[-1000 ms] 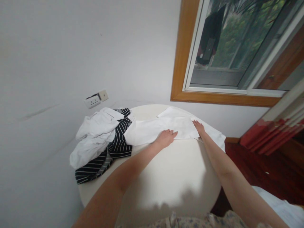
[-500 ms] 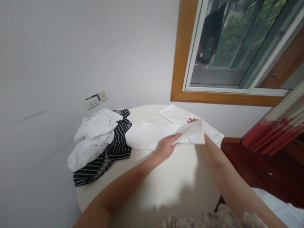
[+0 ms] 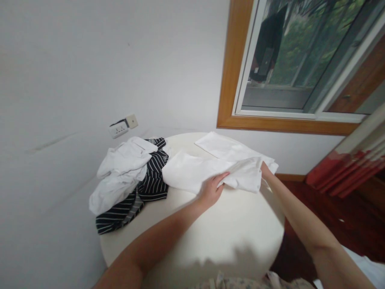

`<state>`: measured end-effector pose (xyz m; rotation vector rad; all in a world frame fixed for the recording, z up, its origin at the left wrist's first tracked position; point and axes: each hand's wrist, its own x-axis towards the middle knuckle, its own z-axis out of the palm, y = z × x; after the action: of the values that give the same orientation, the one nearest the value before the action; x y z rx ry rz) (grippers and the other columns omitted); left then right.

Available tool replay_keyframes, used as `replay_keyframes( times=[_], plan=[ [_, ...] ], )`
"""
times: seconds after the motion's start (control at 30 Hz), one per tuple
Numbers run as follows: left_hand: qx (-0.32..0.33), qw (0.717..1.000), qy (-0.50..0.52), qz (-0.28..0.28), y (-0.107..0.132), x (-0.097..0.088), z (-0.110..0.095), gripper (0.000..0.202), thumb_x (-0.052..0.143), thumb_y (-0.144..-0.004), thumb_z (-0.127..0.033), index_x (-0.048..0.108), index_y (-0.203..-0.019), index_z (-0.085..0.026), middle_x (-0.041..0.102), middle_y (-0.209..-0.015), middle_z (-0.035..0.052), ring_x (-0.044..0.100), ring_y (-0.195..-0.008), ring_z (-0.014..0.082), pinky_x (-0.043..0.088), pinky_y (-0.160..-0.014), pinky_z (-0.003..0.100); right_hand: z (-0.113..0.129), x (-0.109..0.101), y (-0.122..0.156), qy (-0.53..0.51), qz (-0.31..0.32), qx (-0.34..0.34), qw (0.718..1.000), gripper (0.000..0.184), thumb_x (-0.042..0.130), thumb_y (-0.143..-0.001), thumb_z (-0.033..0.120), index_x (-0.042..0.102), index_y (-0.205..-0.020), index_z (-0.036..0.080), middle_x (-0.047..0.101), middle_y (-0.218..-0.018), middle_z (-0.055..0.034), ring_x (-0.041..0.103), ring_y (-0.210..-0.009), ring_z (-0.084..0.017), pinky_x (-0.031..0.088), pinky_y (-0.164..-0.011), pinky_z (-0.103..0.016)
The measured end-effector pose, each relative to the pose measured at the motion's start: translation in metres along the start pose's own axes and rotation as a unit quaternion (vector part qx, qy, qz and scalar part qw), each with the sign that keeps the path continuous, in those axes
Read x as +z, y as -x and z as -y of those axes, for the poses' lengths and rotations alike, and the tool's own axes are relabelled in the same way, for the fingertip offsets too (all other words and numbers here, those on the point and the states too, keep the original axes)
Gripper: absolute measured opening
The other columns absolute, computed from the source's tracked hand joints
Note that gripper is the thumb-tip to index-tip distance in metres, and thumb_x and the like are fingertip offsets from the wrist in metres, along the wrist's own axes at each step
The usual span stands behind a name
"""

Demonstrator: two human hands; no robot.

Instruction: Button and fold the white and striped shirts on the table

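Observation:
A white garment (image 3: 192,170) with two long, narrow parts lies across the round table, its near part folded and creased toward the right. On its near edge is my left hand (image 3: 213,188), fingers and thumb closed on the cloth where it gathers into a crease. At the garment's right end, my right hand (image 3: 265,169) reaches in behind the raised cloth; only the wrist and a bit of the hand show, and its fingers are hidden.
Left on the cream table (image 3: 210,228), crumpled white clothing (image 3: 126,164) lies over black-and-white striped cloth (image 3: 153,176). Behind are a wall socket (image 3: 118,129) and a wood-framed window (image 3: 285,122). A red and cream curtain (image 3: 333,168) hangs at right, and white cloth (image 3: 367,265) shows below right.
My right hand has moved right and its fingers, visible before, have gone behind the cloth. The garment's right end has dropped nearer to me; the far part shifted slightly left. My left hand stays put.

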<state>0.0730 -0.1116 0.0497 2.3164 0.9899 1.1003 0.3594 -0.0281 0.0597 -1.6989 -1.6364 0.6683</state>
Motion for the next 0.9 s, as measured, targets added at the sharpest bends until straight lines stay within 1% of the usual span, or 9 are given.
replay_keyframes(
  times=[0.13,0.33,0.43,0.53,0.6,0.67,0.77,0.83,0.9],
  plan=[
    [0.041,0.998,-0.019,0.045,-0.001,0.002,0.000,0.057,0.047,-0.086,-0.014,0.041,-0.141,-0.029,0.052,-0.140,-0.0012,0.050,-0.126,0.0144,0.039,-0.110,0.033,-0.012,-0.013,0.051,-0.090,0.084,0.051,0.991,0.065,0.020,-0.092,0.060,0.059,-0.124,0.019,0.068,-0.112,-0.0144,0.061,-0.112,-0.029,0.046,-0.097,-0.048],
    [0.169,0.956,-0.117,0.209,0.005,0.013,-0.008,0.055,0.056,-0.084,-0.020,0.047,-0.137,-0.028,0.046,-0.145,0.0046,0.040,-0.134,0.0201,0.030,-0.113,0.040,0.014,-0.024,0.080,-0.227,0.172,0.110,0.952,0.080,0.008,-0.087,0.072,0.057,-0.124,0.021,0.066,-0.117,-0.0130,0.061,-0.112,-0.028,0.048,-0.097,-0.046],
    [0.192,0.942,-0.144,0.236,0.012,0.016,-0.018,0.051,0.057,-0.086,-0.036,0.047,-0.136,-0.030,0.046,-0.144,0.0059,0.038,-0.135,0.0235,0.026,-0.114,0.046,0.025,-0.025,0.089,-0.235,0.177,0.090,0.952,0.065,0.033,-0.086,0.069,0.053,-0.128,0.024,0.066,-0.119,-0.0112,0.062,-0.110,-0.028,0.049,-0.095,-0.046],
    [0.203,0.942,-0.145,0.224,0.009,0.002,-0.022,0.052,0.052,-0.086,-0.054,0.050,-0.133,-0.032,0.046,-0.144,0.0042,0.037,-0.136,0.0237,0.025,-0.114,0.046,0.025,-0.020,0.100,-0.196,0.137,0.029,0.970,0.056,0.062,-0.078,0.050,0.053,-0.127,0.025,0.065,-0.120,-0.0091,0.063,-0.107,-0.028,0.050,-0.093,-0.046],
    [0.174,0.953,-0.169,0.183,-0.001,-0.020,-0.015,0.048,0.047,-0.089,-0.055,0.051,-0.132,-0.032,0.046,-0.145,0.0031,0.038,-0.135,0.0223,0.027,-0.114,0.043,0.019,-0.017,0.107,-0.141,0.076,-0.008,0.987,0.052,0.065,-0.074,0.037,0.057,-0.123,0.022,0.066,-0.119,-0.0084,0.062,-0.107,-0.029,0.048,-0.095,-0.048],
    [0.096,0.966,-0.223,0.092,-0.015,-0.050,0.004,0.045,0.042,-0.093,-0.047,0.049,-0.134,-0.028,0.045,-0.145,0.0055,0.037,-0.135,0.0214,0.029,-0.113,0.041,0.010,-0.019,0.114,-0.080,0.007,-0.048,0.996,0.045,0.061,-0.073,0.030,0.062,-0.117,0.020,0.066,-0.119,-0.0077,0.060,-0.109,-0.030,0.044,-0.099,-0.048],
    [-0.066,0.935,-0.345,-0.054,-0.032,-0.094,0.047,0.056,0.043,-0.092,-0.041,0.039,-0.141,-0.014,0.037,-0.148,0.0167,0.032,-0.138,0.0295,0.026,-0.112,0.047,-0.004,-0.029,0.127,-0.029,-0.051,-0.105,0.993,0.041,0.055,-0.077,0.027,0.064,-0.116,0.019,0.065,-0.121,-0.0074,0.058,-0.112,-0.029,0.041,-0.101,-0.046],
    [-0.147,0.906,-0.392,-0.056,-0.038,-0.113,0.077,0.067,0.046,-0.089,-0.046,0.035,-0.141,-0.006,0.039,-0.145,0.0231,0.035,-0.135,0.0333,0.028,-0.110,0.046,-0.011,-0.038,0.136,-0.015,-0.056,-0.124,0.991,0.040,0.053,-0.079,0.026,0.064,-0.117,0.019,0.065,-0.121,-0.0078,0.059,-0.112,-0.029,0.043,-0.100,-0.044],
    [-0.214,0.894,-0.394,0.017,-0.039,-0.121,0.099,0.069,0.046,-0.086,-0.053,0.042,-0.135,-0.003,0.051,-0.133,0.0241,0.045,-0.127,0.0335,0.033,-0.106,0.043,-0.018,-0.045,0.145,-0.008,-0.056,-0.133,0.990,0.039,0.052,-0.080,0.026,0.064,-0.116,0.019,0.065,-0.121,-0.0083,0.059,-0.112,-0.028,0.044,-0.099,-0.042]
  ],
)
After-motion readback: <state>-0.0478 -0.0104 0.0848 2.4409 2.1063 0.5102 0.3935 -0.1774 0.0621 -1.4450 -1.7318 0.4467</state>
